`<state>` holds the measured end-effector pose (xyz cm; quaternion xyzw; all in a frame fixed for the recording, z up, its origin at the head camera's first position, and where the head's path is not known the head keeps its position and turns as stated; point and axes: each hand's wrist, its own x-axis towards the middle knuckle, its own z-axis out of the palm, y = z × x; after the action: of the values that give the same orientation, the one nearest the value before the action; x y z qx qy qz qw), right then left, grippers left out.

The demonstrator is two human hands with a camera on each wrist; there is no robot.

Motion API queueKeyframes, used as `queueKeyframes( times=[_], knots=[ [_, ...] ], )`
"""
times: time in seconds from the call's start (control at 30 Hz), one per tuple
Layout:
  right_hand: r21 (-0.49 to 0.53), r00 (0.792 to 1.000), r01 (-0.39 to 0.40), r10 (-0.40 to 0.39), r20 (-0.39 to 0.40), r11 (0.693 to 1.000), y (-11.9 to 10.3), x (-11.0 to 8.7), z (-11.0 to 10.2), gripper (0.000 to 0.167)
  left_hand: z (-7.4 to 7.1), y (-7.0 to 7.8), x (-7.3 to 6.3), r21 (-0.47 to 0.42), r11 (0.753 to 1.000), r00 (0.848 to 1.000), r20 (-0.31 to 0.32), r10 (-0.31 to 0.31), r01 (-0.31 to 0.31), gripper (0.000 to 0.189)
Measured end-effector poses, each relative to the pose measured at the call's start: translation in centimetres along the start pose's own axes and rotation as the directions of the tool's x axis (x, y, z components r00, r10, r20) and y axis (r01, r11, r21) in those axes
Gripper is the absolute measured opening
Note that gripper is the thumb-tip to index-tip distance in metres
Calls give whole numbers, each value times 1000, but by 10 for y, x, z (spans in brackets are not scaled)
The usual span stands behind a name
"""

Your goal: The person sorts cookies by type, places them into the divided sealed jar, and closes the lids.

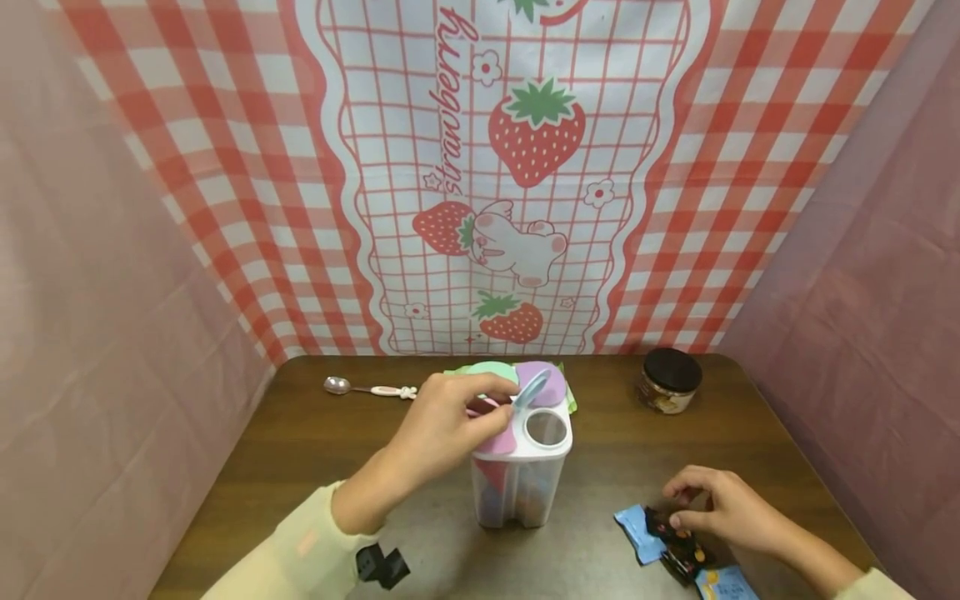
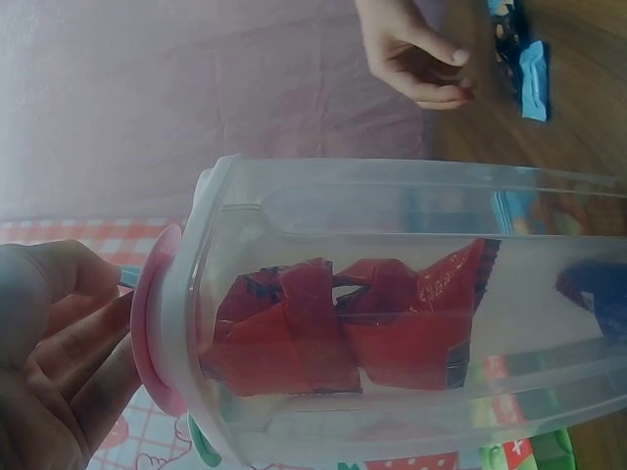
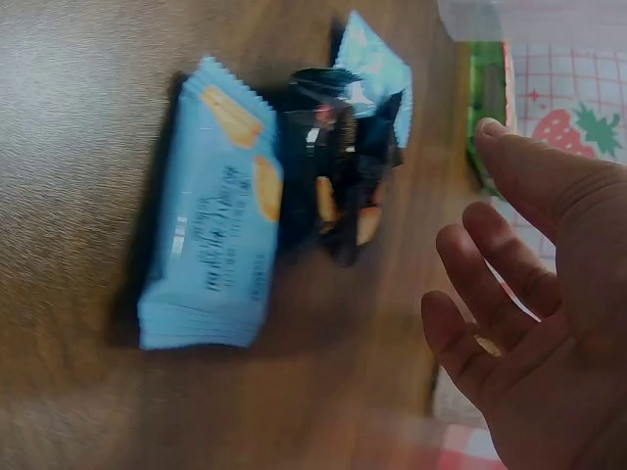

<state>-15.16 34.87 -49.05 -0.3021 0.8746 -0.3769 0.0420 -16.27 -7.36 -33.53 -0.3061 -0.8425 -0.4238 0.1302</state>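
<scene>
Left to right across a table [image 1: 300, 475]: a spoon [image 1: 386, 391] lies sideways at the back. The left hand [image 1: 442, 421] pinches a raised blue lid [image 1: 532, 392] on a clear box [image 1: 517, 493], beside its uncovered round opening [image 1: 546, 427] (red packets [image 2: 284, 338] show inside). Right of the box, a row slants towards the person and rightwards — a blue packet [image 1: 639, 533], black packets [image 1: 677, 546], a second blue packet [image 1: 727, 585]. A jar [image 1: 670, 382] stands well behind them. The right hand [image 1: 731, 510] is much the nearer to this row: its fingers curve loosely, parted from the thumb and holding nothing — the black packets lie just below and left of its fingertips, seemingly not touching.
</scene>
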Motion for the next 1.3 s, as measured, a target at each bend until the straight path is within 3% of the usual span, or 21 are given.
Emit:
queueKeyframes(
  times=[0.3,0.6,0.7,1.3],
  knots=[
    [-50,997,35,-38,-68,998,18,-2,8,28,-1,0,4,23,1000,1000,7,-4,4,18],
    [-87,999,-31,29,-17,996,26,-2,15,26,-2,1,4,23,1000,1000,11,-8,8,18],
    [-52,998,-57,58,13,997,27,-3,16,24,-1,2,4,18,1000,1000,13,-4,4,18],
    [-62,1000,-28,28,1,998,33,-4,19,31,0,3,0,10,1000,1000,17,-8,8,18]
  ],
)
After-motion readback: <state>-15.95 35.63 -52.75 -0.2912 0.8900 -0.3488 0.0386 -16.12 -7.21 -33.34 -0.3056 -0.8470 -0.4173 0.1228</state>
